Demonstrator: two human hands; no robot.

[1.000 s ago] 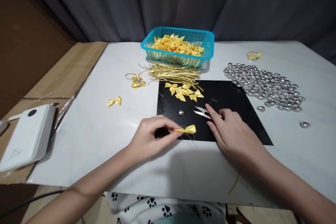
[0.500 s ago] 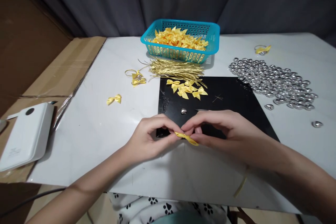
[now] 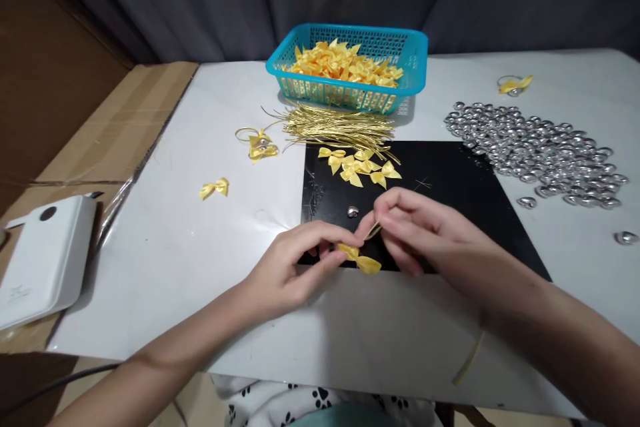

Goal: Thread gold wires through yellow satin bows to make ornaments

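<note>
Pinched in my left hand (image 3: 295, 267) is a yellow ribbon bow (image 3: 367, 263), held at the near edge of a black mat (image 3: 450, 213). My right hand (image 3: 425, 227) is closed, its thumb and forefinger gripping a thin gold wire tie (image 3: 373, 231) right by the bow. A silver heart bead (image 3: 353, 211) lies on the mat just beyond my fingers. Farther up the mat rest several yellow bows (image 3: 352, 171). The far end of the wire is hidden behind my fingers.
A blue basket (image 3: 345, 85) of yellow bows stands at the back, with gold wire ties (image 3: 340, 127) before it. Silver heart beads (image 3: 540, 153) are heaped right. Left are a loose bow (image 3: 215, 188), bows with wire loops (image 3: 262, 145) and a white device (image 3: 50, 260).
My right hand has drawn up and away from the bow, and a gold wire now shows in its fingers. The bow stays in my left hand. The view has shifted slightly.
</note>
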